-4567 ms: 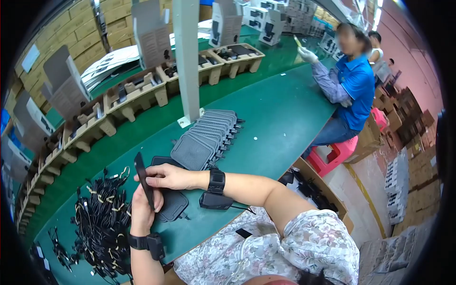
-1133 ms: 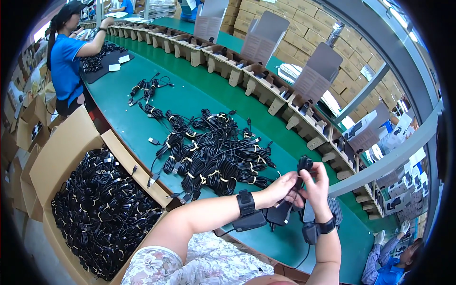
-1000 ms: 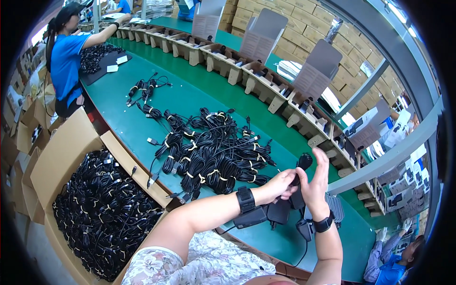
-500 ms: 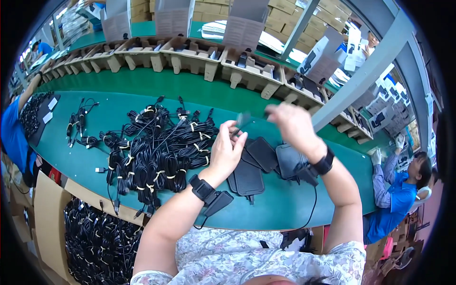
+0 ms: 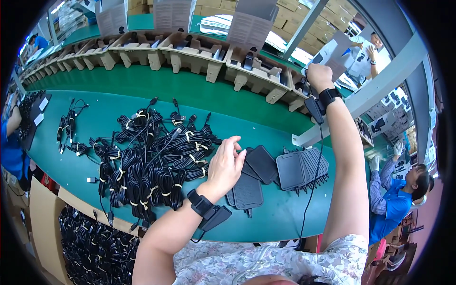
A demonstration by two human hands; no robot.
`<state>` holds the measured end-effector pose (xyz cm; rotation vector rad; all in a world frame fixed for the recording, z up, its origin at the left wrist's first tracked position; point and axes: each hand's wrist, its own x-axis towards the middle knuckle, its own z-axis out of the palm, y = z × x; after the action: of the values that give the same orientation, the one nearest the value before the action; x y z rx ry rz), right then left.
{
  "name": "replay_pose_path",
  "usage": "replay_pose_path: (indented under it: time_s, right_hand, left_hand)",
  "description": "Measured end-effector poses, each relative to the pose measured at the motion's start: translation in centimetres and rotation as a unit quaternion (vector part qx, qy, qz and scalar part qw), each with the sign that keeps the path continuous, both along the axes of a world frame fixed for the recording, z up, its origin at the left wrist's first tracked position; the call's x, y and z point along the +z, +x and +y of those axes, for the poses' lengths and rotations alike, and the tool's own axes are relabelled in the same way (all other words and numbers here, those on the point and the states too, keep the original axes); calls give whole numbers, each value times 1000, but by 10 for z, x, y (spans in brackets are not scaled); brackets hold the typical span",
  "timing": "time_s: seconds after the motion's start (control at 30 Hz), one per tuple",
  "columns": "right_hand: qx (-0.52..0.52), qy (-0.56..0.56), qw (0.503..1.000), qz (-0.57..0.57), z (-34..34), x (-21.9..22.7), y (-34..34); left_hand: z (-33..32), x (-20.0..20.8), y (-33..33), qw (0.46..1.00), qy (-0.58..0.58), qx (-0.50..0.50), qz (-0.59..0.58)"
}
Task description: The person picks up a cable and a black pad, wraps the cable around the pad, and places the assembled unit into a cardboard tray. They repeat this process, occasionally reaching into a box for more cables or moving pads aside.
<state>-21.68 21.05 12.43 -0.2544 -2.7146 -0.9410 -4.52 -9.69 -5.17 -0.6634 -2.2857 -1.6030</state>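
Note:
My left hand (image 5: 225, 166) hovers over the green table, thumb and fingers loosely apart, and nothing shows between them. Just left of it lies a big heap of black USB cables (image 5: 156, 166), coiled and tied with pale bands. To its right rest several flat black rounded pads (image 5: 247, 191) with short plugs. Beyond these is a fanned stack of similar pads (image 5: 297, 168). My right hand (image 5: 319, 77) is stretched out over the moulded cardboard trays (image 5: 304, 102) at the far right. Its fingers are closed and partly hidden; what they hold cannot be made out.
A row of cardboard trays (image 5: 190, 59) runs along the far side on a green belt (image 5: 142, 78). A grey metal post (image 5: 370, 102) slants beside my right forearm. A carton of tied cables (image 5: 95, 247) stands below left. Co-workers (image 5: 394, 199) are at right, left and far side.
My right hand has moved from beside my left hand, forward and right to the trays. The stacked pads it covered now show. My left hand has loosened from a pinch and dropped slightly.

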Motion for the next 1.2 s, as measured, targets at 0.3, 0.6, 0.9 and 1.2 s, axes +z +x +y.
replay_pose_path:
  time_s: [0.3,0.6,0.9,1.2]
  right_hand:
    - [-35,113,990,-82,11,-20,-31]
    - [50,113,992,28,14,-22,-26]
    - [-9,32,999,34,37,-11,-27]
    - [-46,8,993,104,29,-36,-14]
  left_hand:
    - [-1,4,1,999,1,-15,-35]
    - [-4,5,2,1000,-13,-13,-20]
    - [-3,5,2,1000,-11,-18,-13]
    - [-6,3,2,999,-28,-30,-11]
